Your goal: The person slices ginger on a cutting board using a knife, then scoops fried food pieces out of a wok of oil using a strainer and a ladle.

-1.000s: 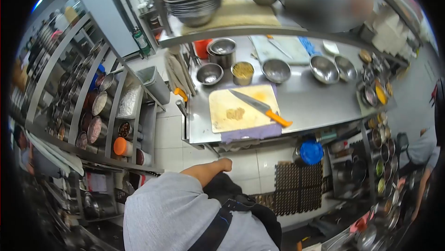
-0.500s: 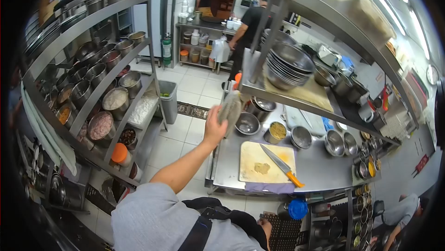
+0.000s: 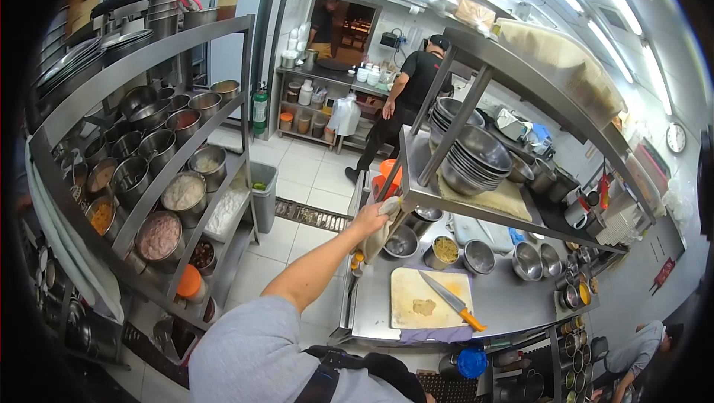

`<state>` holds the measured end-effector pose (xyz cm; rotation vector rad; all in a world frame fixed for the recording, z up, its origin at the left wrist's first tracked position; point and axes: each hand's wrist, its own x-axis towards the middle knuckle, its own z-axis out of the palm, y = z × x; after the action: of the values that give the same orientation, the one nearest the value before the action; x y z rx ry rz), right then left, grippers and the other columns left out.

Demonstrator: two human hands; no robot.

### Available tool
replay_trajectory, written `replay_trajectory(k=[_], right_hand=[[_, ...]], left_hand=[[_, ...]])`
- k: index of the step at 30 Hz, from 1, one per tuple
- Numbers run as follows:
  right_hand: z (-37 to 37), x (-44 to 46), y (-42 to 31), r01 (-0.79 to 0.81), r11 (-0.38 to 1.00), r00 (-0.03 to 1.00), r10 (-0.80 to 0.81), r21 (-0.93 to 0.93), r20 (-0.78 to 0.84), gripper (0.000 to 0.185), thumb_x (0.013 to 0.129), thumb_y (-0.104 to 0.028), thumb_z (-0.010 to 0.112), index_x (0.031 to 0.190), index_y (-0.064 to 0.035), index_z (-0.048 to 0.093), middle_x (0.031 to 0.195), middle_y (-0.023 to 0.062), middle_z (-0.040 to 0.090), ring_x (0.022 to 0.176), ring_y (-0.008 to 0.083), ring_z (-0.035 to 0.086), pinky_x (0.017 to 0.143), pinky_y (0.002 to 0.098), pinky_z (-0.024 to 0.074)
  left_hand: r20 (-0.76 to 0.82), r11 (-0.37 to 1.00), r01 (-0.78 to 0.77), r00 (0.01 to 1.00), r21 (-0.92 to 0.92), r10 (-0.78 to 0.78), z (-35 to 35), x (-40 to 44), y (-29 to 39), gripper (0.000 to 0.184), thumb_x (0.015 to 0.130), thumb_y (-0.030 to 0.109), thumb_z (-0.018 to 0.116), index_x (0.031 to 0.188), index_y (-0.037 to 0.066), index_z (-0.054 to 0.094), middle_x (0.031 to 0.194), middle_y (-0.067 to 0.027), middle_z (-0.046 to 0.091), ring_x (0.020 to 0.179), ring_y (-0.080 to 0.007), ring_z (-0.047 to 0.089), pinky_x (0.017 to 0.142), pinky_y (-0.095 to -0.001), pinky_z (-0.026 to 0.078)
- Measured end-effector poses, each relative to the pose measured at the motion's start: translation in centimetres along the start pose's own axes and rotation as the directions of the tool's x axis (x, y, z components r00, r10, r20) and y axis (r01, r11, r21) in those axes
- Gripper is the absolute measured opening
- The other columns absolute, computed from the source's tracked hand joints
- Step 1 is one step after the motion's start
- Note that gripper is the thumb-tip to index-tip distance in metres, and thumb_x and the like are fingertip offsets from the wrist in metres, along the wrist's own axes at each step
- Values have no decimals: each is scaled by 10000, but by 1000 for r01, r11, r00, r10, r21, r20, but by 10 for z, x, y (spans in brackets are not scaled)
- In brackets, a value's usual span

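My left hand (image 3: 368, 220) reaches forward to the corner post of the steel shelf. Its fingers are closed on a greyish cloth (image 3: 381, 239), which hangs down beside the post. At the bottom edge only a sliver of skin shows that may be my right hand; its fingers are hidden. On the steel counter (image 3: 513, 291) nearby lies a cutting board (image 3: 405, 314) with a small beige paste-like patch (image 3: 424, 307). A knife (image 3: 444, 293) with an orange handle rests across it. Behind the board stand a pot of yellowish food (image 3: 445, 250) and steel bowls (image 3: 480, 257).
Stacked steel bowls (image 3: 476, 163) sit on the overhead shelf (image 3: 476, 206). At left, a rack (image 3: 245, 53) holds several food-filled pots. A grey bin (image 3: 265, 198) stands beside it. One person (image 3: 420, 83) in black stands at the back; another (image 3: 643, 351) is at lower right.
My left hand, raised with the cloth near the post before, is now against the post with the cloth hanging down. The view has shifted, and the person in black shows more fully.
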<state>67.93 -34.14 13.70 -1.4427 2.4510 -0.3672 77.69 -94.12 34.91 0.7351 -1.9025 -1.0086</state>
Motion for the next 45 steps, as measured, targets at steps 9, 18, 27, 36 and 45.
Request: replay_trajectory(k=[9, 18, 27, 36, 45], right_hand=[[-82, -15, -105, -383, 923, 871, 351, 28, 345, 240, 837, -241, 524, 894, -37, 635, 888, 244, 627, 911, 391, 590, 746, 451, 453], [16, -28, -60, -431, 902, 876, 413, 23, 249, 447, 820, -423, 509, 934, -7, 626, 1001, 294, 612, 1008, 376, 594, 808, 466, 449], [-28, -25, -102, -292, 896, 945, 324, 335, -41, 339, 812, -313, 552, 794, 18, 622, 774, 246, 616, 728, 403, 595, 700, 449, 468], [35, -13, -48, -621, 783, 777, 607, 46, 166, 346, 781, -355, 588, 985, -98, 695, 905, 178, 671, 908, 328, 647, 792, 412, 502], [7, -19, -72, -649, 753, 761, 638, 107, 121, 281, 787, -282, 606, 892, -37, 693, 855, 180, 668, 836, 366, 643, 788, 437, 510]], left_hand=[[-63, 983, 35, 997, -179, -46, 23, -24, 19, 343, 783, 274, 564, 1001, 18, 635, 894, -238, 647, 888, -382, 626, 767, -406, 490], [-98, 997, -12, 995, -75, 5, 7, -39, 30, 341, 762, 298, 582, 967, 32, 641, 849, -237, 645, 834, -403, 625, 727, -423, 497], [-71, 995, 24, 997, -100, -31, 17, -36, 17, 372, 762, 319, 600, 1001, 37, 648, 860, -235, 650, 848, -388, 633, 738, -409, 501], [-89, 992, 7, 996, -123, -18, 21, -34, 15, 335, 766, 289, 624, 975, 30, 657, 840, -225, 655, 824, -373, 644, 715, -404, 506], [-24, 979, 57, 998, -196, -63, 18, -38, 19, 341, 785, 302, 618, 984, 26, 650, 835, -201, 666, 816, -342, 655, 716, -377, 497]])
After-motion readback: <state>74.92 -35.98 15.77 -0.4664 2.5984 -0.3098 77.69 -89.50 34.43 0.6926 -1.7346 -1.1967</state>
